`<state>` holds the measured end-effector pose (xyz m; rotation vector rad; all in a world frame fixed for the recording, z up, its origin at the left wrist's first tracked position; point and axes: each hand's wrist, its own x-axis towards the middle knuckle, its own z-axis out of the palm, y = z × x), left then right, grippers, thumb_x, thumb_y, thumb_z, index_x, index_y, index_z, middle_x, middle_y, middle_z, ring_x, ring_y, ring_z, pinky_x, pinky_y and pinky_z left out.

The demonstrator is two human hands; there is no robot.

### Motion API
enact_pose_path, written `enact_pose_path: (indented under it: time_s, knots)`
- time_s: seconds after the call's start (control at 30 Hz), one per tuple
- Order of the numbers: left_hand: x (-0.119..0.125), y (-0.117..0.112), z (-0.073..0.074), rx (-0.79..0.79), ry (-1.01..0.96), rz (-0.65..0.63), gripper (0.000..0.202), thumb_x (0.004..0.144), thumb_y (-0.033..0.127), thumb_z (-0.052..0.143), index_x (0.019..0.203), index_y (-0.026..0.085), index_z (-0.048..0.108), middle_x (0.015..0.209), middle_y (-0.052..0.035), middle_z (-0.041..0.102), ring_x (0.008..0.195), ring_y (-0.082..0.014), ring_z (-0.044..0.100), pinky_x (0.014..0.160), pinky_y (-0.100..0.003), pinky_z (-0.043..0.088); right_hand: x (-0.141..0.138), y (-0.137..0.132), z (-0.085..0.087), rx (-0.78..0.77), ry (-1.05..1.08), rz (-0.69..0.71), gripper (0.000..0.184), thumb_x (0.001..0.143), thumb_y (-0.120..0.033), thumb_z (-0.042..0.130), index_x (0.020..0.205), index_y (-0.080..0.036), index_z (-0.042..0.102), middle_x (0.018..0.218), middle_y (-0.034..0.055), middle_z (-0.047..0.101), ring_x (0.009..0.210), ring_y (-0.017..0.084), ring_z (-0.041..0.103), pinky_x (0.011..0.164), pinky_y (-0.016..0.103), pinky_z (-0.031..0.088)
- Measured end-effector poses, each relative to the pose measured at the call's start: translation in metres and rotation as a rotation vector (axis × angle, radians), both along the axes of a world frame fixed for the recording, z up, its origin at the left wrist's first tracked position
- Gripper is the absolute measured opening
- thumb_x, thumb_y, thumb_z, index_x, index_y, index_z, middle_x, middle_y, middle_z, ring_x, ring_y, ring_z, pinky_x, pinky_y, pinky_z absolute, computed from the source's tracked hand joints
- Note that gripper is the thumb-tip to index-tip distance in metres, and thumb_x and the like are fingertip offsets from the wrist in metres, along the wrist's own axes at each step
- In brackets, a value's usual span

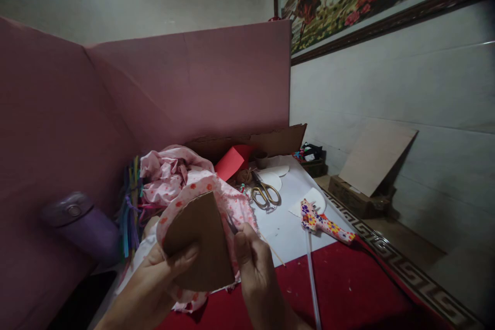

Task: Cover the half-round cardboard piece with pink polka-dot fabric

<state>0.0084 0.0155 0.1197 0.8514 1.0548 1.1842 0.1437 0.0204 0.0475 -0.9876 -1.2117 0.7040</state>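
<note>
Red-covered table (348,281); brown cardboard piece (209,232) held above, toward near edge. Left hand (162,273) pinches cardboard and pink fabric (181,199); right hand (255,263) grips a thin object (232,225), identity unclear. Judged: board light, stiff; fabric limp. Hold by curved rim.

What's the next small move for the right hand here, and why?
Probably a short trim beside the straight edge of the cardboard: floral fabric spreads past that edge, the right hand holds a thin dark tool, perhaps a blade, there, and the left hand grips the cardboard against the fabric.
</note>
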Motion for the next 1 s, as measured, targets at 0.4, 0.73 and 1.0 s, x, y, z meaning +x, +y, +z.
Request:
enact_pose_path:
  time_s: [0.4, 0.73, 1.0]
  knots:
    - [-0.003, 0.000, -0.006, -0.014, 0.084, -0.039, 0.014, 0.061, 0.021, 0.080, 0.073, 0.017, 0.075, 0.057, -0.0054, 0.071, 0.051, -0.0217, 0.065, 0.047, -0.028, 0.053, 0.006, 0.005, 0.016, 0.006, 0.028, 0.130, 0.042, 0.094, -0.052, 0.036, 0.073, -0.020, 0.053, 0.059, -0.0018, 0.050, 0.055, 0.014, 0.046, 0.051, 0.023, 0.036]
    - [0.000, -0.002, -0.006, 0.004, 0.035, 0.012, 0.037, 0.055, 0.020, 0.083, 0.092, 0.018, 0.074, 0.066, -0.0040, 0.073, 0.050, -0.0185, 0.064, 0.045, -0.025, 0.051, 0.007, 0.004, 0.015, -0.023, 0.026, 0.151, 0.041, 0.094, -0.050, 0.035, 0.069, -0.020, 0.048, 0.059, -0.0031, 0.045, 0.055, 0.013, 0.041, 0.050, 0.023, 0.033]
    - [-0.002, -0.003, -0.001, 0.010, -0.023, 0.049, 0.039, 0.056, 0.019, 0.083, 0.094, 0.019, 0.074, 0.081, -0.0063, 0.077, 0.077, -0.0272, 0.071, 0.065, -0.031, 0.058, 0.008, 0.003, 0.007, 0.023, 0.191, 0.222, 0.040, 0.090, -0.055, 0.040, 0.079, -0.019, 0.053, 0.064, -0.0018, 0.048, 0.057, 0.013, 0.041, 0.052, 0.024, 0.034]
